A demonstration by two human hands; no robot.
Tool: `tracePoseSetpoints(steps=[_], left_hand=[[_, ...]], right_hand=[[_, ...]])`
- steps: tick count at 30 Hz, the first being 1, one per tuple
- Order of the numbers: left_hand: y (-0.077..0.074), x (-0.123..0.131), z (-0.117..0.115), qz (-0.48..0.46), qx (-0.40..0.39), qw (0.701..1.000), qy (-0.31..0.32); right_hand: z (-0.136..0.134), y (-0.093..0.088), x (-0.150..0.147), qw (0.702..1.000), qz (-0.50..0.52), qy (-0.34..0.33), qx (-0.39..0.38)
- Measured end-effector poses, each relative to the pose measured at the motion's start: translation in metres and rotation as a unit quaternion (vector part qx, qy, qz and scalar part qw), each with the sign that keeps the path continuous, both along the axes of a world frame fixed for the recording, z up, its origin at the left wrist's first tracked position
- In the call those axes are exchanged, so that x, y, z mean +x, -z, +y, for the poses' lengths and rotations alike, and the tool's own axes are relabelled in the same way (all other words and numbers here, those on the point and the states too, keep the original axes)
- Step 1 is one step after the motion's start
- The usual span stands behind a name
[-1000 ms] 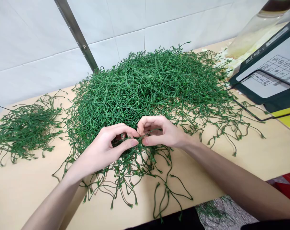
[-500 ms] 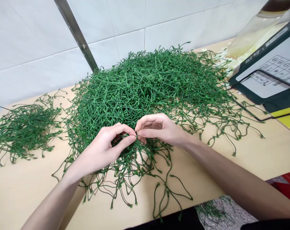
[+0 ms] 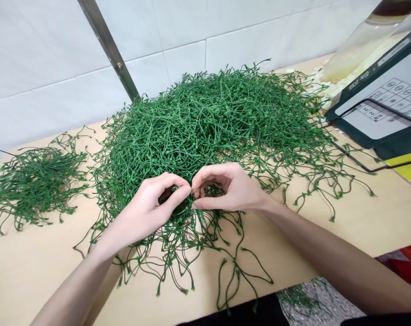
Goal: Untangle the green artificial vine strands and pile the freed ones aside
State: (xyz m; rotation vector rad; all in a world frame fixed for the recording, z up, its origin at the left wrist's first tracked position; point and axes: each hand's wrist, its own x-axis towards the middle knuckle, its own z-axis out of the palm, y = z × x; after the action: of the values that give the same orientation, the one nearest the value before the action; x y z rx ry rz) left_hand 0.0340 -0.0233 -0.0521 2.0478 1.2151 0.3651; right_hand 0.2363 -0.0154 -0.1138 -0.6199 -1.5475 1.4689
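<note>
A large heap of thin green artificial stems (image 3: 198, 122), with small budded or forked tips, covers the middle of the table. Over its front edge, my left hand (image 3: 158, 199) pinches thumb and forefinger together on what looks like one green stem, mostly hidden by the fingertips. My right hand (image 3: 224, 188) meets it from the right, its forefinger tip close against the left fingertips. The right fingers are curled and its thumb sits lower, apart from the forefinger, with nothing visible between them. Loose stems (image 3: 178, 244) spread below both hands.
A smaller pile of green stems (image 3: 39, 181) lies at the left. A metal post (image 3: 113, 54) rises behind the heap against the tiled wall. At the right stand a dark box with a white label (image 3: 382, 104), a black wire frame (image 3: 371, 170) and a clear container (image 3: 358, 50) near white bits.
The right thumb has dropped away from its forefinger, widening the gap in the right hand. My left hand keeps its pinch almost in the same spot. The heap looks unchanged.
</note>
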Motion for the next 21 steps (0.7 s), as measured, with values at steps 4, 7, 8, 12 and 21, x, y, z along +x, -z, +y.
tracePoseSetpoints(steps=[4, 7, 8, 12, 21], left_hand=[[0.0002, 0.0013, 0.0014, 0.007, 0.013, 1.000, 0.004], [0.0018, 0.0011, 0.0023, 0.015, 0.027, 1.000, -0.001], [0.0028, 0.0010, 0.0025, 0.018, 0.033, 0.999, -0.004], [0.0063, 0.0010, 0.0024, 0.019, 0.064, 0.998, -0.010], [0.0050, 0.0005, 0.0011, -0.008, 0.071, 0.997, 0.014]], right_hand=[[-0.0026, 0.0035, -0.0024, 0.997, -0.023, 0.033, 0.063], [-0.0043, 0.0036, -0.0033, 0.995, -0.043, 0.046, 0.074], [-0.0048, 0.0030, -0.0036, 0.995, -0.054, 0.046, 0.070], [-0.0052, -0.0003, -0.0041, 0.993, -0.102, 0.044, 0.051], [0.0010, 0.0008, 0.0024, 0.996, -0.074, -0.039, -0.019]])
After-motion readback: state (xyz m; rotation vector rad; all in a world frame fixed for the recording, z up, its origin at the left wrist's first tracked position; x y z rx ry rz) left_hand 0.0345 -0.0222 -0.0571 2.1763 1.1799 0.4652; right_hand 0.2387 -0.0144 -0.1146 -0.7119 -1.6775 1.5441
